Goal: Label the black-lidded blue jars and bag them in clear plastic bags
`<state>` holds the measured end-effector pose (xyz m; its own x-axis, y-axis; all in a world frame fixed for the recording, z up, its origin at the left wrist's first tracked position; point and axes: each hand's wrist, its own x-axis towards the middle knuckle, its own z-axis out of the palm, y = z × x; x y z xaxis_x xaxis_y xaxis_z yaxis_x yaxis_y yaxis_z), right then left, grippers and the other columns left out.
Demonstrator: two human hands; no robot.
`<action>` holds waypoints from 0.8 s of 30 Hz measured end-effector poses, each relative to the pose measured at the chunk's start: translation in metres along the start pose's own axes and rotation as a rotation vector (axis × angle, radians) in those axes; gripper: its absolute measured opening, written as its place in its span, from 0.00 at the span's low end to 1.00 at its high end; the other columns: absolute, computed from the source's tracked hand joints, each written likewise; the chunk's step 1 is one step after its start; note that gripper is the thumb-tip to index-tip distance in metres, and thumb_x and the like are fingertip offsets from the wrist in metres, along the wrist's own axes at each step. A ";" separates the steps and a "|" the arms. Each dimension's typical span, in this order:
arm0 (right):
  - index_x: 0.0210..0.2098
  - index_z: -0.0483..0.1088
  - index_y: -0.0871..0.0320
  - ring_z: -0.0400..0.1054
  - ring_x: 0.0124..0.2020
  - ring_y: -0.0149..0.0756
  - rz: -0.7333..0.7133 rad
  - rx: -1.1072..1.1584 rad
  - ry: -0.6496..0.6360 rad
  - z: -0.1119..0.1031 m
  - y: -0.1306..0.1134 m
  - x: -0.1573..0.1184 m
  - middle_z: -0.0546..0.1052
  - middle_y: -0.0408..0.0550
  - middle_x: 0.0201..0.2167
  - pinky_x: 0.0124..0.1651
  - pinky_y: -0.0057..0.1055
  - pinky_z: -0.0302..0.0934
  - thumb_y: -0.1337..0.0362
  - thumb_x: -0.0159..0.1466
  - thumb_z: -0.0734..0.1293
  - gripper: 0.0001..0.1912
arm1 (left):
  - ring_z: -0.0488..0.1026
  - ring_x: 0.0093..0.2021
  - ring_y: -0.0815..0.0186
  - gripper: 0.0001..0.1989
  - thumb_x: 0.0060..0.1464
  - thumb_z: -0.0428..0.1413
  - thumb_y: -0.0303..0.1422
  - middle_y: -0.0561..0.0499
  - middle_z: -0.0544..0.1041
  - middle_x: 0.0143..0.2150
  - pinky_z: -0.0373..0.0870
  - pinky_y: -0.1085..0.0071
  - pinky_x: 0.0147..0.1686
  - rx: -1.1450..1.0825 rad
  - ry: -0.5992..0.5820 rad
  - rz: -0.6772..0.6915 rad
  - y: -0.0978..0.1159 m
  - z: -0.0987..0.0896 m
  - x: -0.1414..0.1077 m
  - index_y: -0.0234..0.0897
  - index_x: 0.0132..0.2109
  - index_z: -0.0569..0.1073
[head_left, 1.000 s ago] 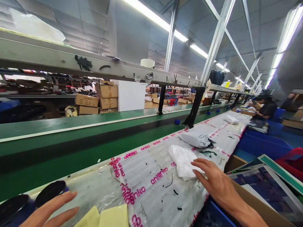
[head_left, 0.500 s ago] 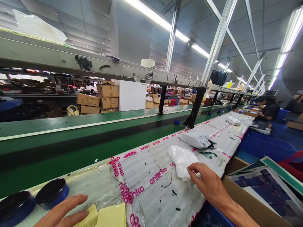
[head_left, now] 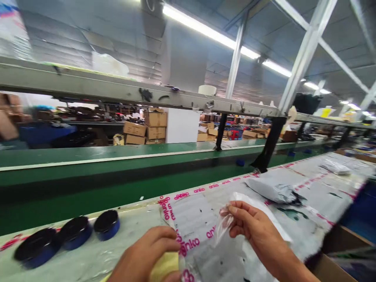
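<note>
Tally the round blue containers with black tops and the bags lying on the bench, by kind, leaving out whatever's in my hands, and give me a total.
Round blue containers with black tops: 3
Grey mailer bag: 1
Pale packet: 1
Total: 5

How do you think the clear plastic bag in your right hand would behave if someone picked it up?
The clear plastic bag will probably be very floppy, since it creases and droops from the pinch of the right hand. It looks thin and light, and its glossy film may be slightly slippery.
</note>
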<state>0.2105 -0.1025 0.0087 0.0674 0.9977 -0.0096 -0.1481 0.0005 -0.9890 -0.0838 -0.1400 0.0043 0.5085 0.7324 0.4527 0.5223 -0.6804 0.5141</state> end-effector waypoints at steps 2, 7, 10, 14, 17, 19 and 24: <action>0.33 0.76 0.59 0.71 0.31 0.34 0.047 0.016 -0.125 0.033 0.004 0.000 0.80 0.49 0.34 0.30 0.27 0.66 0.50 0.54 0.77 0.18 | 0.77 0.46 0.60 0.14 0.54 0.61 0.39 0.49 0.80 0.47 0.75 0.68 0.47 -0.186 -0.023 -0.164 0.015 0.003 0.015 0.44 0.48 0.76; 0.29 0.73 0.58 0.66 0.27 0.30 0.150 0.072 -0.386 0.102 0.020 -0.005 0.75 0.43 0.26 0.32 0.26 0.64 0.50 0.54 0.77 0.18 | 0.73 0.38 0.63 0.14 0.48 0.66 0.39 0.50 0.78 0.38 0.68 0.69 0.39 -0.613 0.178 -0.553 0.012 0.007 0.023 0.37 0.40 0.75; 0.28 0.72 0.59 0.62 0.27 0.27 0.269 0.153 -0.507 0.128 0.024 -0.008 0.71 0.41 0.25 0.29 0.23 0.61 0.51 0.53 0.78 0.19 | 0.68 0.32 0.68 0.18 0.43 0.69 0.39 0.53 0.74 0.31 0.64 0.72 0.34 -0.822 0.256 -0.545 -0.005 -0.003 0.012 0.35 0.34 0.70; 0.30 0.74 0.60 0.64 0.31 0.30 0.330 0.194 -0.685 0.149 0.027 -0.006 0.72 0.45 0.30 0.30 0.24 0.64 0.49 0.56 0.76 0.20 | 0.66 0.30 0.69 0.20 0.41 0.70 0.41 0.52 0.72 0.29 0.62 0.72 0.34 -0.925 0.260 -0.540 -0.023 -0.022 -0.006 0.34 0.31 0.69; 0.32 0.74 0.60 0.67 0.34 0.33 0.289 0.119 -0.719 0.159 0.031 -0.001 0.74 0.47 0.33 0.33 0.26 0.67 0.48 0.58 0.75 0.20 | 0.65 0.30 0.70 0.18 0.46 0.68 0.42 0.52 0.72 0.29 0.59 0.72 0.32 -0.844 0.286 -0.537 -0.032 -0.032 -0.018 0.33 0.32 0.70; 0.32 0.73 0.59 0.68 0.33 0.33 0.249 0.089 -0.693 0.166 0.036 0.002 0.75 0.47 0.33 0.33 0.27 0.68 0.47 0.59 0.73 0.20 | 0.64 0.30 0.70 0.17 0.49 0.65 0.41 0.52 0.72 0.29 0.58 0.73 0.32 -0.791 0.319 -0.528 -0.034 -0.037 -0.025 0.34 0.31 0.70; 0.33 0.74 0.58 0.68 0.30 0.32 0.197 0.073 -0.522 0.184 0.046 0.009 0.75 0.44 0.29 0.30 0.26 0.67 0.46 0.57 0.75 0.21 | 0.63 0.29 0.70 0.14 0.49 0.62 0.39 0.54 0.69 0.28 0.59 0.73 0.30 -0.736 0.450 -0.583 -0.038 -0.045 -0.035 0.36 0.29 0.66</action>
<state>0.0228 -0.0809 -0.0095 -0.4629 0.8807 -0.1003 -0.1780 -0.2033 -0.9628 -0.1520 -0.1390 0.0014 -0.0699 0.9871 0.1439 -0.0191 -0.1456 0.9892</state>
